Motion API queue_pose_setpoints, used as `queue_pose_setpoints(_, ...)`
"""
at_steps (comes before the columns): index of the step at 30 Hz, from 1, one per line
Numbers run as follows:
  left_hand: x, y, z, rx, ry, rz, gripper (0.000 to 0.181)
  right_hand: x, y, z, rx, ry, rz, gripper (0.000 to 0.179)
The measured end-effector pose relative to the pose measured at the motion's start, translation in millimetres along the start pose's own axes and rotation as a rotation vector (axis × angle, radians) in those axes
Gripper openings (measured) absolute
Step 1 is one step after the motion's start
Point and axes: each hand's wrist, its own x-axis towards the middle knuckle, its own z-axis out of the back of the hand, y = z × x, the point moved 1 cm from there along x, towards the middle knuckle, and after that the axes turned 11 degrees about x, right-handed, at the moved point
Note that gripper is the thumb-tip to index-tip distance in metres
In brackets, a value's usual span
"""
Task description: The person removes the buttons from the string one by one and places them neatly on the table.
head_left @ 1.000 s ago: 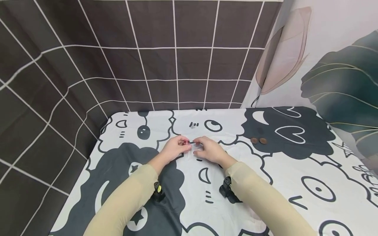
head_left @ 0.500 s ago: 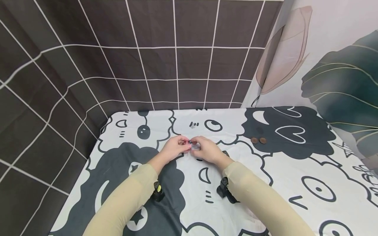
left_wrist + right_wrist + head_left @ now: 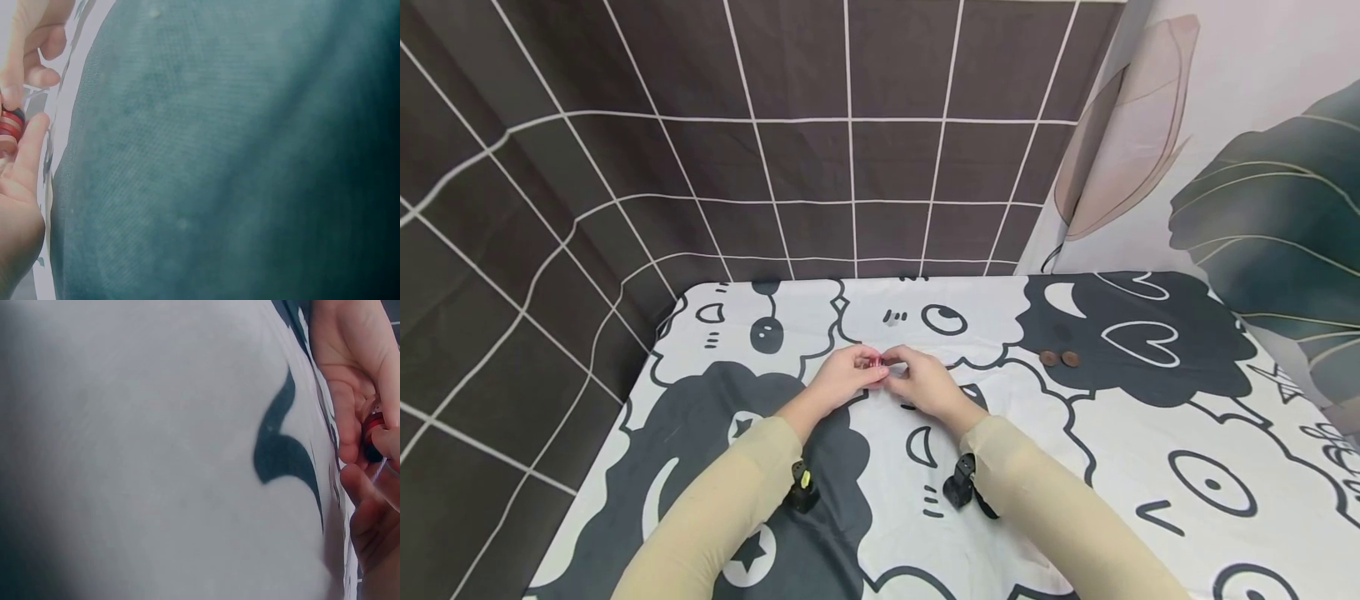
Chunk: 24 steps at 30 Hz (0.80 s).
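Note:
My left hand grips a small round red thing with pale bands between thumb and fingers. A dark end shows on that thing in the right wrist view, but its exact kind is unclear. Close against it, my right hand has thumb and fingers curled in, pinching at the dark end. In the head view the fingertips of both hands meet and cover most of the thing. A thin pale line runs below the dark end in the right wrist view; I cannot tell whether it is a cord.
Two brown round discs, like wooden buttons, lie side by side to the right on the patterned cloth. A dark gridded curtain hangs behind and at the left. Leaf-print fabric hangs at the right.
My right hand has come left until its fingertips meet those of the left. The dark thin piece seen between the hands is now covered. My left hand has stayed nearly still.

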Motion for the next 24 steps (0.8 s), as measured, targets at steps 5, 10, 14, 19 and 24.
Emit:
queue_pose_setpoints(5, 0.2, 0.7, 0.1, -0.011, 0.010, -0.003, 0.027, -1.1, 0.5, 1.2, 0.033, 0.005, -0.053, 0.032)
queue_pose_setpoints(10, -1.6, -5.1, 0.6, -0.010, 0.034, -0.013, 0.029, -1.8, -1.0, 2.4, 0.057, -0.001, -0.081, 0.032)
queue_pose_setpoints(14, -8.6, -15.1, 2.4, -0.012, 0.031, -0.018, 0.028, -1.5, -3.1, 2.2, 0.071, -0.001, -0.081, 0.031)
queue_pose_setpoints(19, 1.1, 1.5, -2.0, -0.008, 0.001, -0.010, 0.028, -0.9, -4.6, 1.9, 0.070, 0.003, -0.085, 0.031)
queue_pose_setpoints(24, 2.5, 3.2, -1.9, -0.031, 0.004, -0.002, 0.028, -0.7, -5.0, 2.9, 0.068, 0.004, -0.100, 0.031)
